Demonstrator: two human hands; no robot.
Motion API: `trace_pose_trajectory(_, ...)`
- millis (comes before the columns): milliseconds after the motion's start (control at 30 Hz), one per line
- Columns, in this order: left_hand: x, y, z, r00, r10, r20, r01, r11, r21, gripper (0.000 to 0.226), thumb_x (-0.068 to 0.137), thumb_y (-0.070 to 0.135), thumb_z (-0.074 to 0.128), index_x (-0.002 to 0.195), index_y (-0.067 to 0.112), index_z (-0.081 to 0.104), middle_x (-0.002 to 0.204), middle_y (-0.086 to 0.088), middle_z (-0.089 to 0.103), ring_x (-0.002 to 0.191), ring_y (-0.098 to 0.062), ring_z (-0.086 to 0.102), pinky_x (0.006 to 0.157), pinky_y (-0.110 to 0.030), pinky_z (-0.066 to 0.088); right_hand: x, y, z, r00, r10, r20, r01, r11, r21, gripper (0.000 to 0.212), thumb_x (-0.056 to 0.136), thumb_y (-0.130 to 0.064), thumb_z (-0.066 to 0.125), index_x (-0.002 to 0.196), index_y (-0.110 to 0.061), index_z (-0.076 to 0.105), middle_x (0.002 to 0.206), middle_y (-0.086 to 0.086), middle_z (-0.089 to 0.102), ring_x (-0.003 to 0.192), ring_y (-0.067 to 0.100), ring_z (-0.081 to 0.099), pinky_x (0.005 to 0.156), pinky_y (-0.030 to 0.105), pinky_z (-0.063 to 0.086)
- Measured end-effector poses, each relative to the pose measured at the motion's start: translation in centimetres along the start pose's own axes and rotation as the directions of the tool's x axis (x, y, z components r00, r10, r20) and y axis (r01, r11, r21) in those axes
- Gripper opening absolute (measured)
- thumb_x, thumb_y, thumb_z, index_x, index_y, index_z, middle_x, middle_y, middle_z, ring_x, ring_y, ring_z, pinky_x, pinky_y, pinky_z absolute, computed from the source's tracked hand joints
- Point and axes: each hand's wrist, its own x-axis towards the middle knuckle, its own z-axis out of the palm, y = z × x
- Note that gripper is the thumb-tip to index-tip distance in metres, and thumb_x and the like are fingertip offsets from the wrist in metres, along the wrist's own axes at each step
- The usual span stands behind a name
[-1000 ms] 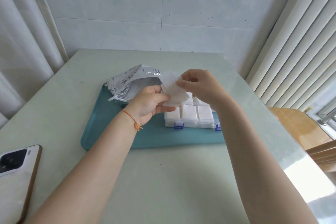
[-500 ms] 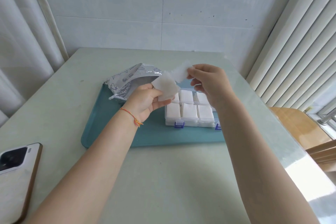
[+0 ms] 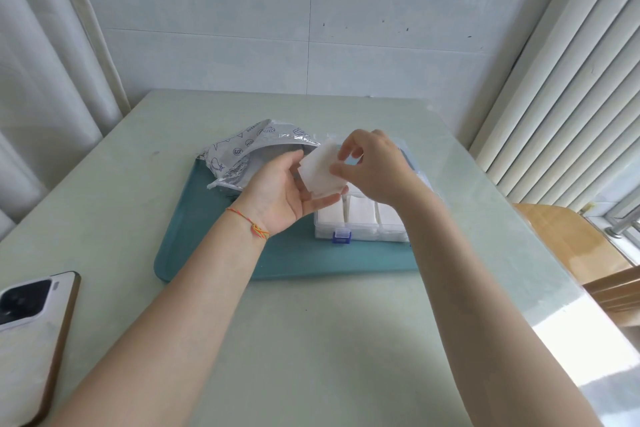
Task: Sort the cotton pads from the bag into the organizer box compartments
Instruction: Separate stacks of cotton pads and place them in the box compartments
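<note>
A small stack of white cotton pads (image 3: 320, 172) is held above the left part of the clear organizer box (image 3: 360, 220), whose front compartments hold white pads. My left hand (image 3: 284, 194) cradles the stack from below and the left, palm up. My right hand (image 3: 372, 166) pinches the stack's right edge with thumb and fingers. The silver printed bag (image 3: 242, 158) lies open on its side behind my left hand. Box and bag sit on a teal tray (image 3: 214, 246).
A white phone (image 3: 27, 329) lies face down at the table's near left edge. Curtains hang on the left, blinds on the right, and a wooden chair (image 3: 568, 239) stands past the table's right edge. The tiled wall is behind the table.
Half a second ago my right hand held one pad apart, up and to the right. Now it has come back down to the stack in my left hand.
</note>
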Motion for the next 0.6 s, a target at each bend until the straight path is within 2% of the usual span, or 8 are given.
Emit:
trace_pose_trajectory(67,-0.1,0.0,0.1,1.000,0.011,0.013,-0.011,1.000,0.003,0.033,0.103,0.023,0.041,0.115,0.002,0.062,0.108,-0.019,0.068,0.090,-0.042,0.070,0.077,-0.045,0.060,-0.1,-0.2,0.2,0.999,-0.027,-0.035,0.028,0.999,0.030,0.030,0.089,-0.030,0.067,0.112,-0.019,0.051,0.111,-0.001,0.046,0.088,0.012,0.050,0.070,0.022,0.040)
trace_pose_trajectory(167,0.1,0.0,0.1,0.999,0.038,0.015,-0.038,0.999,0.001,0.026,0.102,0.018,0.040,0.106,0.005,0.063,0.094,-0.012,0.069,0.081,-0.026,0.070,0.074,-0.042,0.062,-0.5,-1.0,0.6,0.997,-0.074,0.033,0.071,0.994,0.080,0.061,0.085,-0.041,0.071,0.135,-0.018,0.043,0.126,-0.001,0.045,0.109,0.015,0.047,0.084,0.027,0.041)
trace_pose_trajectory(233,0.2,0.0,0.2,0.999,0.041,0.016,-0.041,0.999,0.027,0.021,0.102,0.017,0.040,0.103,0.007,0.058,0.086,-0.008,0.062,0.072,-0.020,0.060,0.065,-0.035,0.060,-0.7,-1.5,1.1,0.992,-0.072,0.101,0.071,0.997,0.013,0.084,0.078,-0.047,0.077,0.144,-0.019,0.034,0.136,0.000,0.041,0.123,0.020,0.043,0.096,0.035,0.042)
trace_pose_trajectory(300,0.2,0.0,0.3,0.999,0.031,0.021,-0.033,0.997,0.074,0.021,0.103,0.018,0.038,0.103,0.009,0.057,0.084,-0.006,0.056,0.070,-0.018,0.052,0.061,-0.029,0.057,-0.9,-2.0,1.6,0.990,-0.059,0.126,0.068,0.995,-0.074,0.095,0.075,-0.050,0.077,0.148,-0.019,0.027,0.142,0.001,0.038,0.129,0.023,0.040,0.105,0.043,0.038)
trace_pose_trajectory(433,0.2,-0.1,0.3,0.999,0.021,0.030,-0.025,0.992,0.127,0.025,0.103,0.020,0.039,0.105,0.009,0.061,0.087,-0.006,0.060,0.073,-0.019,0.058,0.065,-0.031,0.059,-1.2,-2.4,1.5,0.992,-0.068,0.105,0.082,0.987,-0.139,0.089,0.080,-0.047,0.073,0.149,-0.018,0.025,0.145,0.001,0.039,0.127,0.025,0.043,0.104,0.045,0.038)
trace_pose_trajectory(600,0.3,0.0,0.0,0.999,0.049,-0.005,-0.048,0.993,0.104,0.015,0.100,0.020,0.050,0.102,0.011,0.061,0.080,-0.002,0.060,0.065,-0.016,0.063,0.062,-0.028,0.058,-1.3,-2.3,1.4,0.989,-0.095,0.118,0.112,0.982,-0.152,0.078,0.084,-0.036,0.067,0.147,-0.015,0.026,0.143,0.005,0.041,0.121,0.028,0.049,0.100,0.045,0.042)
